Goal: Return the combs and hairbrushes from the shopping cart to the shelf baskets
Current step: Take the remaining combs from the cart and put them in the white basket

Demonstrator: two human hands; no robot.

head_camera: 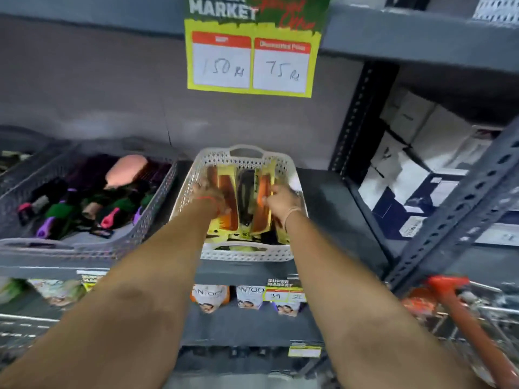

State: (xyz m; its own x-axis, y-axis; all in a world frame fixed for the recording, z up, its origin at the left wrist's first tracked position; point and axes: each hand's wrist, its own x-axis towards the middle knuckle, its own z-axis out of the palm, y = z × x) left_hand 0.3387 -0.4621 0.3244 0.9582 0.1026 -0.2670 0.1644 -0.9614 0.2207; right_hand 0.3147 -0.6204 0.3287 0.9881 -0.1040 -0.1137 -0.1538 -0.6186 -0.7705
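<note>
A white perforated basket (pixel 283 167) stands on the grey shelf and holds packaged combs on yellow cards, orange and black. Both my arms reach into it. My left hand (pixel 209 196) lies on an orange comb pack (pixel 227 203) at the basket's left side. My right hand (pixel 280 202) grips another orange comb pack (pixel 262 192) near the right side. A black comb (pixel 247 189) lies between them. To the left, a grey basket (pixel 157 197) holds several hairbrushes in purple, pink and green. The image is blurred, so finger positions are unclear.
A yellow price sign (pixel 250 63) hangs above the white basket. The shopping cart with its orange handle (pixel 460 313) is at the lower right. Packaged goods (pixel 210 299) sit on the shelf below. White boxes (pixel 415 153) fill the adjacent rack on the right.
</note>
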